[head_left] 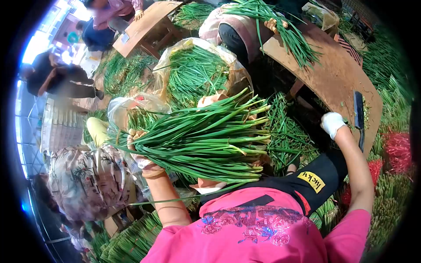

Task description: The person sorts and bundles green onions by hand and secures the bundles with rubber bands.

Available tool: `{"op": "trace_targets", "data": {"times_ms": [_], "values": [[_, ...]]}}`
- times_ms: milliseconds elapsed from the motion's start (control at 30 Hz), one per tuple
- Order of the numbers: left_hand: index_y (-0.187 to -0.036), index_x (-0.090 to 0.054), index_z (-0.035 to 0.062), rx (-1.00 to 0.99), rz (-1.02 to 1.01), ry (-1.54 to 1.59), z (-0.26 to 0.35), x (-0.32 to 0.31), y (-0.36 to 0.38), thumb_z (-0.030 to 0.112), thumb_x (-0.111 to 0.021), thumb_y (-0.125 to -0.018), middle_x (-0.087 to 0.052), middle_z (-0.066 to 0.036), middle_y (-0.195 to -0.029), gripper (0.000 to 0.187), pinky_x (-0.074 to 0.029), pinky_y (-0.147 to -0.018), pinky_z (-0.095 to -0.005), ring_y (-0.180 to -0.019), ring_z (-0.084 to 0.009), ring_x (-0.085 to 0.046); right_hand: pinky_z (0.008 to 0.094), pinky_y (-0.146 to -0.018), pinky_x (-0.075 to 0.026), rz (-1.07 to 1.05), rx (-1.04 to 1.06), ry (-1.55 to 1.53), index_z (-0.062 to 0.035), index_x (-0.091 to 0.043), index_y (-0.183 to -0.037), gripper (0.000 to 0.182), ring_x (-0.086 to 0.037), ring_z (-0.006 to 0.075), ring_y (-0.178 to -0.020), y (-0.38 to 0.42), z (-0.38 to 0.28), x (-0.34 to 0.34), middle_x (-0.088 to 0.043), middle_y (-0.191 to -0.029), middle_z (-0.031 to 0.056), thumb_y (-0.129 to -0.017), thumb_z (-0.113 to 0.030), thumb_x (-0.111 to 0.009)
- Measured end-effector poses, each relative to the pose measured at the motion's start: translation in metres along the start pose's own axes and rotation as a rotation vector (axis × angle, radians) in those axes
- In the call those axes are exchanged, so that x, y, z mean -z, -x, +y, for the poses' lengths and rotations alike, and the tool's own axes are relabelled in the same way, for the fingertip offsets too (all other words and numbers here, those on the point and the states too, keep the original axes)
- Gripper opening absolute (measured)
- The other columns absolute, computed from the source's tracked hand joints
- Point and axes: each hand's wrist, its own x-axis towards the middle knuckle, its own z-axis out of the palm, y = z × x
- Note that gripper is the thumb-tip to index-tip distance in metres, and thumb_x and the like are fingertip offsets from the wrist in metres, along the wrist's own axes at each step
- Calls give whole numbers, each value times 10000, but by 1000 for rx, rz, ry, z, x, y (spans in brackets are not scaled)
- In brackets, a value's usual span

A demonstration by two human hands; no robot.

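- Green stalks fill the left hand (141, 154): its fingers are wrapped tight around one end of a thick bundle of green onions (206, 140), which lies level across the person's front, the cut ends pointing toward the wooden board.
- The left forearm rises from the pink shirt (258, 228) with the elbow bent and the wrist turned in toward the bundle.
- The right hand (332, 123), in a white glove, is stretched out on a straight arm and rests at the near edge of the wooden board (333, 74); its fingers look curled together, but the fisheye bend makes it hard to say whether they clasp anything.
- A dark-bladed knife (358, 118) lies on the board just beside that hand, apart from it as far as can be seen.
- The board is curved, brown and worn, with another bunch of green onions (289, 35) at its far end under another person's hand (275, 24).
- Around it, heaps of onions cover the ground, a clear plastic sack (197, 70) holds more, and red ties (397, 151) lie to the right.
- A seated person in a patterned head cloth (87, 179) crowds the left side, so open room is narrow; the board's near edge is the one bare stretch.
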Motion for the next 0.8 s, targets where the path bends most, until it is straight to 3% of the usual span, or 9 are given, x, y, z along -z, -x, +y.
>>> {"op": "trace_targets", "data": {"times_ms": [133, 200, 233, 367, 533, 600, 667, 733, 800], "values": [[-985, -581, 99, -1, -148, -17, -1, -2, -1, 268, -543, -900, -568, -20, -828, 193, -474, -728, -323, -766, -157, -550, 319, -828, -472, 551, 564, -789, -71, -674, -1009, 278, -621, 224, -948, -51, -59, 39, -663, -1007, 105, -886, -249, -499], [-985, -577, 101, -38, -68, -58, -2, -2, -2, 265, -551, -897, -566, -22, -831, 188, -474, -727, -319, -765, -156, -550, 269, -812, -428, -42, 355, -1573, -116, -622, -1148, 347, -552, 126, -982, -40, -107, 76, -626, -1105, -4, -870, -319, -579], [-990, -570, 103, -4, -186, -31, 0, 0, -10, 262, -558, -895, -560, -22, -827, 186, -469, -724, -316, -765, -152, -548, 200, -738, -433, -153, 441, -1645, -72, -554, -1221, 399, -582, 111, -878, -55, -127, 73, -641, -1029, 7, -883, -283, -567], [-964, -574, 87, 50, -269, 30, 3, 17, -19, 237, -553, -893, -536, -16, -800, 167, -446, -707, -306, -725, -153, -524, 249, -680, -480, -392, 502, -2166, -63, -606, -1016, 190, -613, 117, -819, -53, -161, 62, -646, -957, 33, -840, -128, -573], [-963, -586, 78, 103, -247, 127, 5, 27, -15, 236, -540, -897, -552, -25, -824, 178, -453, -715, -319, -768, -146, -530, 156, -455, -328, 439, 292, -2818, 14, -593, -936, 166, -377, 24, -508, -72, -70, 13, -555, -727, -9, -917, -93, -468], [-974, -588, 77, 172, -265, 198, 6, 23, -11, 235, -540, -898, -561, -30, -842, 182, -458, -723, -322, -788, -148, -536, 180, -449, -345, 634, 106, -2092, 11, -592, -955, 148, -422, 45, -524, -21, -80, 63, -592, -758, 6, -870, -68, -500], [-1006, -593, 82, 79, -128, 124, 3, 37, -19, 256, -541, -903, -579, -34, -866, 209, -476, -758, -323, -801, -159, -550, 256, -476, -405, 1109, 465, -1388, -59, -609, -971, 155, -508, 114, -578, 23, -134, 97, -581, -758, -6, -834, -76, -538], [-1025, -594, 93, 23, -114, -40, -4, 31, -17, 256, -542, -902, -598, -44, -891, 210, -487, -771, -340, -818, -167, -565, 328, -521, -450, 1185, 600, -577, -124, -630, -922, 195, -566, 200, -652, 36, -151, 101, -588, -775, 30, -746, -48, -595], [-1041, -596, 104, -46, 33, -129, -10, 11, -11, 260, -542, -903, -619, -55, -918, 215, -501, -762, -361, -812, -180, -588, 344, -532, -456, 1183, 730, -567, -130, -630, -849, 208, -566, 243, -643, 29, -179, 102, -540, -717, 61, -671, -23, -630]]}}
